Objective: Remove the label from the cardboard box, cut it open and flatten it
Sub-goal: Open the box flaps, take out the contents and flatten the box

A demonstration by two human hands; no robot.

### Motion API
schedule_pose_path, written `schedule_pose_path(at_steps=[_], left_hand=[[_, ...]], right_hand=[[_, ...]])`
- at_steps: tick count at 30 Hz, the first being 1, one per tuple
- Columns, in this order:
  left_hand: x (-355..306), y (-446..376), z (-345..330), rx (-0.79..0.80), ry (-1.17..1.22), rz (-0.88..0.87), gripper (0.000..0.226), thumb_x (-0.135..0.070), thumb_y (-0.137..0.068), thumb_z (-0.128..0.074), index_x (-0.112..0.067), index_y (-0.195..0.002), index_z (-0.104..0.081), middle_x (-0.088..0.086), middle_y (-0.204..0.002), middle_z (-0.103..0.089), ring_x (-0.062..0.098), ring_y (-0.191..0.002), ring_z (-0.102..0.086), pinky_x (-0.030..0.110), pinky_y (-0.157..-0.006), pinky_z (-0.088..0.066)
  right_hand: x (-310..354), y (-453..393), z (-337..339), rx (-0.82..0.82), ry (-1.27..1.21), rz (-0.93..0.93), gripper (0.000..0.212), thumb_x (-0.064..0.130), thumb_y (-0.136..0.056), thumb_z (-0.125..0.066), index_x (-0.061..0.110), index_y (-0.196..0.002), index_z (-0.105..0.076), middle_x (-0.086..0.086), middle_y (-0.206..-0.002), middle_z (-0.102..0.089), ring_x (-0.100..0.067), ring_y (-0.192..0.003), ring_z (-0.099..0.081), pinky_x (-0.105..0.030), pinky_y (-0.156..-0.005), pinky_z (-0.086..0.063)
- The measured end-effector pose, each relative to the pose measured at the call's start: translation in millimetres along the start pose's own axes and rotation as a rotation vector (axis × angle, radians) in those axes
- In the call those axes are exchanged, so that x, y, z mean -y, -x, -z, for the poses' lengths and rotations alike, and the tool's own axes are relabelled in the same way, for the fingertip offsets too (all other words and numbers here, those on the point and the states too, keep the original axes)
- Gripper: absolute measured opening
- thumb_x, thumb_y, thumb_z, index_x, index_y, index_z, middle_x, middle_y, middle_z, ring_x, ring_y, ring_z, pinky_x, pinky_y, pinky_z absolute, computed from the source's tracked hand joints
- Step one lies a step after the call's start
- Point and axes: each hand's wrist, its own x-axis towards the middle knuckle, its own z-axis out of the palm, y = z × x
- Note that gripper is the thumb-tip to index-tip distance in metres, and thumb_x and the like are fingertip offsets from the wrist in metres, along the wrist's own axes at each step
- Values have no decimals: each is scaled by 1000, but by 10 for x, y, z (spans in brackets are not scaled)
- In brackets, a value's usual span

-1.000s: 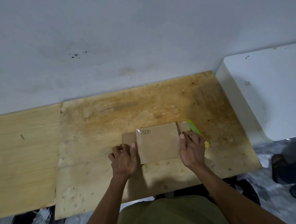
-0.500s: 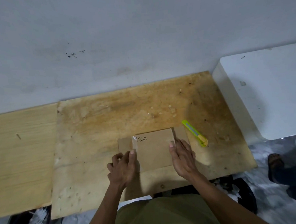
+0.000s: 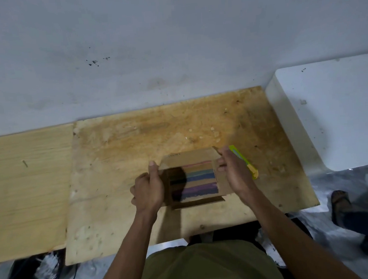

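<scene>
While my left hand [image 3: 148, 188] and right hand [image 3: 235, 171] clamp the cardboard box [image 3: 192, 178] by its sides on the bench [image 3: 121, 187], I should press evenly, keeping clear of the cutter [image 3: 244, 162] beside it.

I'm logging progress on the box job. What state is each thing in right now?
cardboard box: lifted and tilted between both hands, striped side facing the camera, a flap loose along its near edge.
left hand: gripping the box's left side.
right hand: gripping its right side.
utility knife: lying on the plywood table, unheld.
</scene>
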Motion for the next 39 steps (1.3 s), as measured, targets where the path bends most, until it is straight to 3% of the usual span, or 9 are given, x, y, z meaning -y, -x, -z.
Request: schedule_pose_path(at_steps=[2,6,8,11,15,20,24,33,39], left_hand=[[-151,-67,14,-10,22,-10,96,-91,-72,-7,-23,-96,-70,13,-114,-66,37,-113,-54,61,-101,-38],[-425,-147,-15,9,81,-87,65,-72,-91,-22,-22,-88,-64,1,-91,-65,29,-96,-58,47,-92,-47],[-436,-193,-82,32,88,-170,60,-65,-94,-34,-16,-117,-60,6,-111,-66,27,-102,-59,37,-85,-48],[-313,-269,-172,71,0,-364,80,-61,-87,-54,-20,-148,-21,11,-145,-46,28,-126,-50,44,-98,-48],[-184,-520,-225,246,-453,-615,112,-64,-68,-73,-24,-151,-8,0,-160,-10,26,-145,-16,51,-115,-28],[-91,-835,-265,571,-954,-431,160,-75,-31,-81,-36,-148,21,-7,-159,27,27,-144,29,72,-110,4],[158,-843,-298,544,-1097,-436,170,-86,-23,-71,-28,-146,31,-1,-153,40,30,-135,43,74,-106,10],[335,-732,-353,332,-1139,-496,159,-85,-38,-70,-21,-150,23,10,-154,38,40,-136,39,66,-110,15],[522,-712,-241,393,-1066,-591,142,-86,-57,-57,-12,-151,18,8,-156,29,29,-143,30,53,-118,11]], right_hand=[[155,-85,17,-20,24,38,62,53,-100,-32,0,-115,-60,-21,-98,-64,-29,-87,-61,-37,-79,-44],[286,-290,-7,-57,60,94,45,58,-97,-36,28,-119,-62,11,-101,-65,-17,-100,-62,-33,-80,-46],[223,-435,-38,-17,110,149,41,56,-97,-42,33,-130,-49,15,-111,-63,-13,-107,-61,-32,-83,-49],[90,-575,-79,87,216,177,69,40,-94,-58,39,-146,-13,6,-142,-47,-12,-124,-49,-35,-97,-46],[-93,-727,-75,238,650,292,91,44,-79,-71,34,-147,-12,1,-157,-27,-19,-139,-32,-38,-109,-36],[-230,-921,-79,491,1107,253,143,80,-45,-73,40,-149,16,10,-161,20,-21,-149,17,-59,-118,-3],[-344,-877,-41,571,1286,308,158,89,-31,-68,38,-146,27,0,-155,38,-28,-137,43,-65,-111,18],[-476,-733,-82,537,1389,390,153,78,-43,-75,32,-149,25,-6,-156,37,-30,-139,40,-61,-114,15],[-666,-484,-9,469,1281,377,118,76,-75,-56,21,-154,12,0,-161,25,-18,-145,29,-49,-121,7]])
